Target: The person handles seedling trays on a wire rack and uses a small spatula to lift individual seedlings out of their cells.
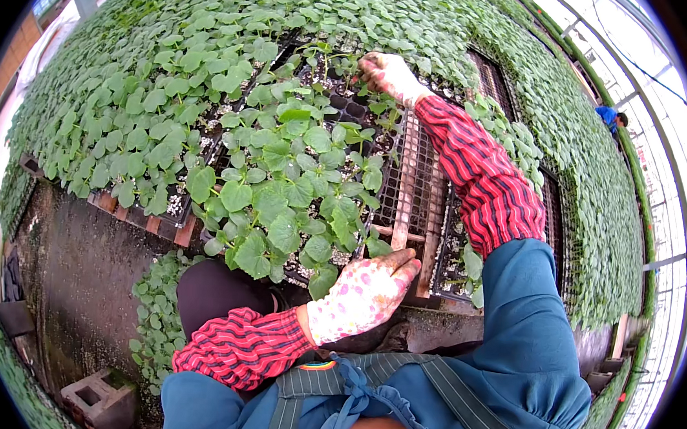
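Observation:
Both my hands wear white gloves with a pink pattern, soiled at the fingers. My right hand [390,77] reaches to the far end of a black plug tray of leafy seedlings [286,193], its fingers curled near some thin stems; whether they pinch one I cannot tell. Low at the tray's near right corner is my left hand [365,292], palm down, its fingertips beside a leaf and a wooden slat; what lies under it is hidden. Several cells [350,107] in the tray's far right part bear no plants.
Seedling trays [143,114] spread over the bench to the left and beyond. Right of the near tray, wooden slats [405,177] and mesh show. A concrete block [99,400] stands at lower left. A person in blue [608,117] is far off at the right.

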`<state>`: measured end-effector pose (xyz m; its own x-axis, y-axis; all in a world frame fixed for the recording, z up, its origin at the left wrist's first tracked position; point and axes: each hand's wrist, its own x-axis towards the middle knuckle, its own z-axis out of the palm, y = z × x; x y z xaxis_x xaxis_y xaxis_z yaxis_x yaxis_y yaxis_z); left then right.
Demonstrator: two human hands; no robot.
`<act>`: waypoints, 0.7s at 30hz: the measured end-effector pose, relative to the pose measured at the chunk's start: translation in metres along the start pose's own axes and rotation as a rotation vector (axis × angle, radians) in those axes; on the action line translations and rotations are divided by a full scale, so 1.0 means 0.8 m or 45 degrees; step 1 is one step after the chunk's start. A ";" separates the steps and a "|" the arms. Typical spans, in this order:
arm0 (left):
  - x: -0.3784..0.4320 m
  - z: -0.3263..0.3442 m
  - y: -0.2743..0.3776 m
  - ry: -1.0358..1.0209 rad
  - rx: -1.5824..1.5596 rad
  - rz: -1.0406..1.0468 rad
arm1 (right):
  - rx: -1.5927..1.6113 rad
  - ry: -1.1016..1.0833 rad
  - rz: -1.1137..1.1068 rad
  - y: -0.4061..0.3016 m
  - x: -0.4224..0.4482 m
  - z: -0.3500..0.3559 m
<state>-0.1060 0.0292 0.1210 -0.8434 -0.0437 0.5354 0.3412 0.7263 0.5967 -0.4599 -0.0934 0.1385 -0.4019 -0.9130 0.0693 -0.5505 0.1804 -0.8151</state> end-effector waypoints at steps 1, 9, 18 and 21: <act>0.000 -0.001 0.000 -0.020 0.003 -0.013 | -0.147 -0.029 0.007 -0.004 -0.002 0.007; -0.010 -0.002 0.002 -0.036 -0.019 -0.013 | -0.369 0.572 -0.079 -0.030 -0.037 0.000; -0.018 0.010 0.019 -0.292 -0.074 0.028 | 0.704 0.578 0.196 0.003 -0.054 0.012; -0.020 0.015 0.020 -0.348 -0.055 0.022 | 0.467 0.708 0.120 -0.010 -0.066 -0.004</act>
<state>-0.0916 0.0497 0.1149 -0.9159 0.1595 0.3683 0.3692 0.6949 0.6171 -0.4365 -0.0457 0.1434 -0.8073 -0.5572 0.1945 -0.2501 0.0245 -0.9679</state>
